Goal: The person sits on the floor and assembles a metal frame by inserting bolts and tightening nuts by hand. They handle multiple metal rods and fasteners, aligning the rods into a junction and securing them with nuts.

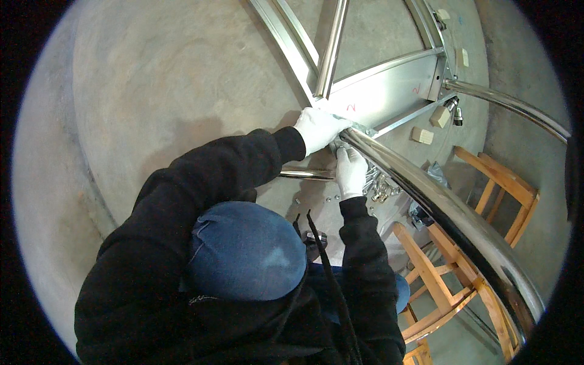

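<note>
White gloves cover both hands. My left hand (316,131) lies over the near corner of a metal frame, its fingers curled at a flat plate (365,128) there. Just below it, my right hand (351,171) reaches up to the underside of the same joint, fingertips close together. What those fingertips touch is hidden. A thick polished metal tube (433,196) runs from this corner towards the lower right. The frame's sheet-metal panel (388,89) bears red marks. Loose bolts and other fasteners (383,188) lie on the floor beside my right hand.
A thinner upright-looking tube (332,50) and a rail (287,45) extend away from the corner. Another tube (308,173) lies below my left forearm. Wooden blocks (423,135), a second curved tube (511,100) and wooden stands (438,269) are on the right.
</note>
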Tool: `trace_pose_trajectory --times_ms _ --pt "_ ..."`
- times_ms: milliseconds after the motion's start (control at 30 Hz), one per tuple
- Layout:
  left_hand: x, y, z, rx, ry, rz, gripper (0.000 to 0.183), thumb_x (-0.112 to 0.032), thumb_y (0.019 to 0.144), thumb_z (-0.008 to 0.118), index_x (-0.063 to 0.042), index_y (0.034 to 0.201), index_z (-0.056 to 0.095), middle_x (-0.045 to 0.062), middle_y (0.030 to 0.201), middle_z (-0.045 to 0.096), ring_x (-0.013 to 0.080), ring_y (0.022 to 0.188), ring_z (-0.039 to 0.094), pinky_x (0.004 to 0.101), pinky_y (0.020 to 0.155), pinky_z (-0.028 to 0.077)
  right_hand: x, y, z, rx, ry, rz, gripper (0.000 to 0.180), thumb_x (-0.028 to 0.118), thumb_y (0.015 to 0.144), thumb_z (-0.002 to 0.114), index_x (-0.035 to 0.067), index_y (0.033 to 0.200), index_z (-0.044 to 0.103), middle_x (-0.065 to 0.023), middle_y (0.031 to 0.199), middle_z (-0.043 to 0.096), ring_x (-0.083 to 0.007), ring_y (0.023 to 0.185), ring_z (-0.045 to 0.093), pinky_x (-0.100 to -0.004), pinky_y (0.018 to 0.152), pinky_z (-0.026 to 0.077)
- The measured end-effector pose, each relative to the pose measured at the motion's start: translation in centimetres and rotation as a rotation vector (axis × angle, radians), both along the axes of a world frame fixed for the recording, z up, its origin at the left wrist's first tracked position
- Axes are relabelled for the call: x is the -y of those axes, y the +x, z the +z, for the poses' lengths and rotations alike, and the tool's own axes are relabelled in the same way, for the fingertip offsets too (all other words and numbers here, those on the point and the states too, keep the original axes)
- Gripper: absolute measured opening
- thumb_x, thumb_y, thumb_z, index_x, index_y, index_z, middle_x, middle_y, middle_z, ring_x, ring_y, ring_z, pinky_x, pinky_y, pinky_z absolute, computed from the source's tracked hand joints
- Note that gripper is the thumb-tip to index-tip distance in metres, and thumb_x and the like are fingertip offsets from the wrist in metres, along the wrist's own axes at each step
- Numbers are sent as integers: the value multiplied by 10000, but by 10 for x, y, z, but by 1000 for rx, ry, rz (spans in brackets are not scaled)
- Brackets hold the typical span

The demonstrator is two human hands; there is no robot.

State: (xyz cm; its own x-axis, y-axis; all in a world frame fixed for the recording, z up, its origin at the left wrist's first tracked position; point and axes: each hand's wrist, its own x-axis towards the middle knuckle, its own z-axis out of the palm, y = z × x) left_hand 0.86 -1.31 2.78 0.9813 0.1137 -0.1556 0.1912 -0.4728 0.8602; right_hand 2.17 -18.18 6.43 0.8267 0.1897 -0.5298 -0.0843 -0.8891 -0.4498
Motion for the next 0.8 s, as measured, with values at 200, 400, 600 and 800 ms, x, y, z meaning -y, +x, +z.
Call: trace_pose_trajectory --times_ms 200,400,600,800 --pt "-5 4 8 -68 -24 -69 290 -325 961 564 -129 1102 725 99 1060 703 275 999 641 365 886 512 -11 -10 -3 -656 774 -1102 201 217 1027 505 33 982 572 -128 861 656 -182 718 643 -249 540 516" --pt "-11 3 21 -123 -27 -86 282 -312 965 548 -145 1114 720 85 1060 709 267 987 640 360 860 518 -10 -24 7 -601 905 -1044 292 280 1042 509 1 1068 588 -125 905 649 -198 720 643 -300 630 556" --pt "-5 0 3 41 122 -65 245 -278 923 582 -233 1127 710 41 1052 712 283 990 642 383 808 542 6 -15 17 2 176 -139 224 215 991 564 9 1014 647 -191 840 680 -358 767 681 -436 748 549" --pt "-2 -2 -5 115 212 -52 265 -239 894 612 -271 1140 705 14 1058 714 278 983 653 387 777 554 7 -1 24 205 -181 377 177 162 951 563 28 991 671 -245 878 678 -417 878 668 -486 797 528"
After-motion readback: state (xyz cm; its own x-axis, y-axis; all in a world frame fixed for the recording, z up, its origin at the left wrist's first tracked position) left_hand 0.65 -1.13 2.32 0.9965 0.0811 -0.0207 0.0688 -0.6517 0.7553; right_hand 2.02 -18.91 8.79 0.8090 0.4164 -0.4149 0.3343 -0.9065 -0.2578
